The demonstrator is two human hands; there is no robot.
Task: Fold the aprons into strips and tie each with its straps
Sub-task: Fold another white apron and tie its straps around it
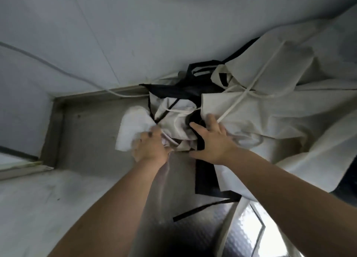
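A pale fold of apron (133,127) is gripped in the curled fingers of the left hand (150,149), at the left edge of the heap of cream and black aprons (260,111) piled on the table (90,133). The right hand (211,140) is laid just beside it on the heap with fingers spread, and a cream strap (242,97) is seen running away from its fingertips.

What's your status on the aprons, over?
Left hand grips apron pile at its left edge; right hand flat on it, open. Cream and black aprons heaped, none folded. Cream straps and black straps tangled across the heap.
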